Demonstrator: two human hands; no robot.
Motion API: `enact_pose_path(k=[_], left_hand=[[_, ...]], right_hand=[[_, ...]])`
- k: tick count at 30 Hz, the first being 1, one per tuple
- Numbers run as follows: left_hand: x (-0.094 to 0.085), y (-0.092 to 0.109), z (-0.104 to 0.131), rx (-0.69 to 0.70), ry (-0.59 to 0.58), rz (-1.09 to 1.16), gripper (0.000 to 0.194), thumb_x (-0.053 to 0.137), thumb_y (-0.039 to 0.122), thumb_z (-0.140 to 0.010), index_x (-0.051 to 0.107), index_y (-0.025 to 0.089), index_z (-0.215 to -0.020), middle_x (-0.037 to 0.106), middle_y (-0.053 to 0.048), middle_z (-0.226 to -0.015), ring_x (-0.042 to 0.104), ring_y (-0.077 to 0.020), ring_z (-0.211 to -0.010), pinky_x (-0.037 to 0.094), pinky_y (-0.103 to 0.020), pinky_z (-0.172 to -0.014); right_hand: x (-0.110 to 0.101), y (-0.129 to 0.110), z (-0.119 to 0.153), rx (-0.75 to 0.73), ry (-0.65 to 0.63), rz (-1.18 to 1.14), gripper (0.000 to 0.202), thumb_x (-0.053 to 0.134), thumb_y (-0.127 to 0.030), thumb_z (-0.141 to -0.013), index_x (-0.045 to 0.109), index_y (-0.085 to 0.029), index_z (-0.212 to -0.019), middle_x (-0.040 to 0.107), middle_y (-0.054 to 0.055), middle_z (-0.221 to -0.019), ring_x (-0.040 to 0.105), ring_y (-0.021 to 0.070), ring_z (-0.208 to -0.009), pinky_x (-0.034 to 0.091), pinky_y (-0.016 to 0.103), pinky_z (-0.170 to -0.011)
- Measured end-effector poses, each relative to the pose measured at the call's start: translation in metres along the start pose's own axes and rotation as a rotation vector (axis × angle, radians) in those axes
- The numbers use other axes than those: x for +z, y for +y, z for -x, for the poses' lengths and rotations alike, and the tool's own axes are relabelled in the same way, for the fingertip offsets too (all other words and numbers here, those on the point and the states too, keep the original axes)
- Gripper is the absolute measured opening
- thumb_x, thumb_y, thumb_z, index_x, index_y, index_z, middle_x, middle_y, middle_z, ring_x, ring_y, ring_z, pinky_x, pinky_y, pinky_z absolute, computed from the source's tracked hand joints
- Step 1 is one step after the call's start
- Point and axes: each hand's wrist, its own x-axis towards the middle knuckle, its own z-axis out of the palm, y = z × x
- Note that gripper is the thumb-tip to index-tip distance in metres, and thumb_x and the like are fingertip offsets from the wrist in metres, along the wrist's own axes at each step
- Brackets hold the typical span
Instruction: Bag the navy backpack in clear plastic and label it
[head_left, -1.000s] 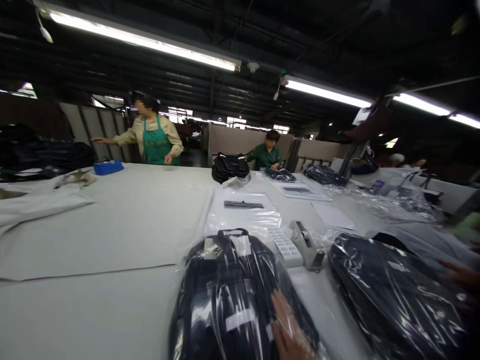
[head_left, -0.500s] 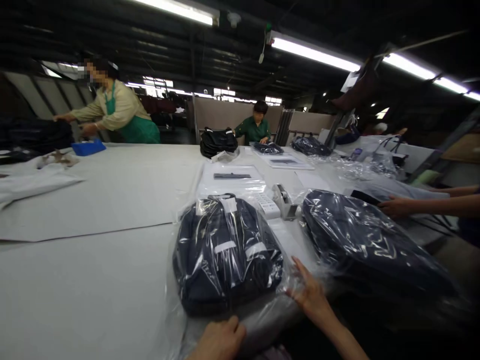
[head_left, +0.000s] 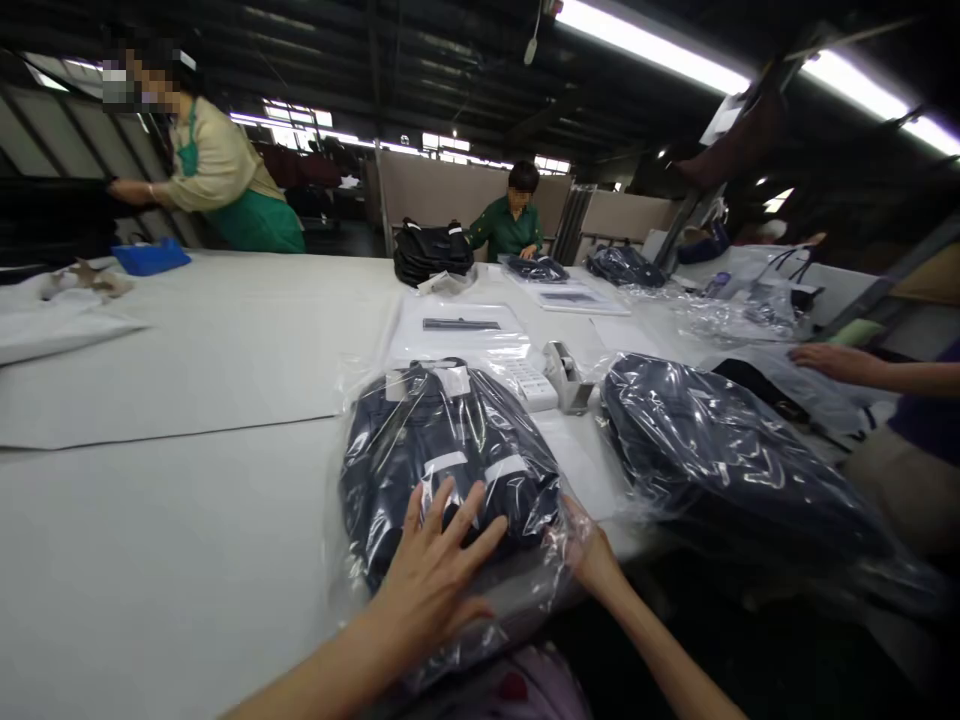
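Observation:
A dark navy backpack (head_left: 405, 420) lies flat on the table inside a clear plastic bag (head_left: 337, 560), with white wraps on its straps. My left hand (head_left: 442, 560) rests on the lower part of the backpack, fingers spread over the plastic. At the lower right corner, my right hand (head_left: 589, 550) grips the plastic bag beside the backpack; its fingertips are partly hidden by the film. To the right lies a second dark backpack (head_left: 705, 450), also wrapped in clear plastic.
Behind the nearer backpack stand a tape dispenser (head_left: 567, 380) and a white keypad device (head_left: 534, 385). A co-worker's hand (head_left: 840, 362) reaches in from the right. Two people work across the white table (head_left: 187, 520), near a blue container (head_left: 152, 257) and stacked black bags (head_left: 431, 252).
My left hand has moved from the bag's near edge up onto the backpack and spread its fingers. My right hand has closed in on the bag's corner. The view has tilted down slightly.

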Motion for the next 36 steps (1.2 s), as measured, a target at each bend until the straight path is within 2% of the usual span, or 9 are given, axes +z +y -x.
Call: enact_pose_path(k=[3, 7, 11, 17, 19, 22, 25, 29, 36], left_hand=[[0.024, -0.03, -0.027, 0.018, -0.206, -0.041, 0.08, 0.07, 0.036, -0.073, 0.023, 0.041, -0.138, 0.019, -0.005, -0.15, 0.01, -0.0439, -0.133, 0.014, -0.069, -0.098], [0.033, -0.068, -0.037, -0.026, -0.256, -0.001, 0.075, 0.066, 0.036, -0.077, 0.024, 0.038, -0.139, 0.018, -0.008, -0.151, 0.012, -0.0453, -0.133, 0.023, -0.069, -0.095], [0.03, -0.079, -0.036, 0.024, -0.264, -0.004, 0.074, 0.066, 0.035, -0.076, 0.026, 0.038, -0.138, 0.019, -0.006, -0.15, 0.014, -0.0433, -0.133, 0.025, -0.068, -0.096], [0.03, -0.076, 0.001, 0.109, -0.101, -0.108, 0.088, 0.074, 0.028, -0.069, 0.022, 0.042, -0.139, 0.016, -0.004, -0.152, 0.012, -0.0377, -0.136, 0.016, -0.062, -0.104], [0.024, -0.077, 0.031, -0.014, 0.071, -0.137, 0.085, 0.072, 0.03, -0.071, 0.022, 0.04, -0.139, 0.017, -0.007, -0.151, 0.011, -0.037, -0.136, 0.012, -0.061, -0.106], [0.017, -0.078, 0.076, -0.496, 0.358, -0.031, 0.084, 0.063, 0.05, -0.075, 0.018, 0.027, -0.142, 0.027, -0.019, -0.144, 0.032, -0.0386, -0.128, 0.027, -0.058, -0.101], [0.02, -0.076, 0.106, -0.944, 0.246, 0.429, 0.093, 0.055, 0.061, -0.073, 0.01, 0.017, -0.142, 0.061, -0.016, -0.104, 0.064, -0.0287, -0.083, 0.05, -0.044, -0.074], [0.036, -0.075, 0.13, -1.076, 0.142, 0.971, 0.074, 0.057, 0.061, -0.068, 0.042, 0.016, -0.124, 0.052, 0.005, -0.055, 0.054, -0.0162, -0.051, 0.045, -0.025, -0.049], [0.044, -0.091, 0.167, -1.084, 0.134, 1.02, 0.056, 0.069, 0.059, -0.056, 0.063, 0.018, -0.094, 0.06, 0.001, -0.063, 0.055, -0.0157, -0.056, 0.044, -0.023, -0.051]], right_hand=[[0.008, -0.022, -0.024, -0.028, -0.071, 0.019, 0.05, 0.053, -0.028, -0.072, 0.053, -0.015, -0.12, 0.07, 0.005, -0.086, 0.066, 0.0195, -0.073, 0.051, 0.027, -0.069], [0.0, -0.025, -0.038, 0.051, -0.14, 0.267, 0.046, 0.057, -0.031, -0.072, 0.058, -0.013, -0.114, 0.07, 0.009, -0.092, 0.064, 0.0252, -0.085, 0.048, 0.03, -0.072], [-0.038, 0.001, -0.017, 0.153, -0.312, 0.382, 0.028, 0.049, -0.034, -0.077, 0.066, -0.018, -0.063, 0.065, 0.005, -0.057, 0.065, 0.0247, -0.064, 0.044, 0.028, -0.057], [-0.058, 0.051, 0.037, 0.199, -0.217, 0.339, 0.039, 0.04, -0.046, -0.082, 0.068, -0.019, -0.085, 0.071, 0.004, -0.072, 0.066, 0.0245, -0.071, 0.048, 0.029, -0.063], [-0.056, 0.065, 0.048, 0.246, -0.202, 0.318, 0.045, 0.037, -0.051, -0.084, 0.068, -0.019, -0.092, 0.069, 0.003, -0.067, 0.066, 0.023, -0.065, 0.048, 0.028, -0.061], [-0.057, 0.069, 0.048, 0.218, -0.121, 0.394, 0.05, 0.04, -0.055, -0.082, 0.066, -0.017, -0.103, 0.066, 0.003, -0.061, 0.064, 0.0228, -0.059, 0.048, 0.029, -0.058], [-0.059, 0.059, 0.042, 0.084, -0.005, 0.447, 0.052, 0.046, -0.056, -0.079, 0.065, -0.016, -0.108, 0.069, 0.005, -0.07, 0.066, 0.0239, -0.063, 0.05, 0.032, -0.063], [-0.056, 0.063, 0.048, -0.019, 0.142, 0.411, 0.052, 0.042, -0.058, -0.081, 0.072, -0.016, -0.091, 0.072, 0.011, -0.089, 0.069, 0.0267, -0.077, 0.054, 0.032, -0.07], [-0.058, 0.083, 0.062, 0.1, 0.241, 0.26, 0.048, 0.052, -0.059, -0.075, 0.073, -0.02, -0.094, 0.072, 0.007, -0.092, 0.069, 0.0246, -0.079, 0.056, 0.027, -0.067]])
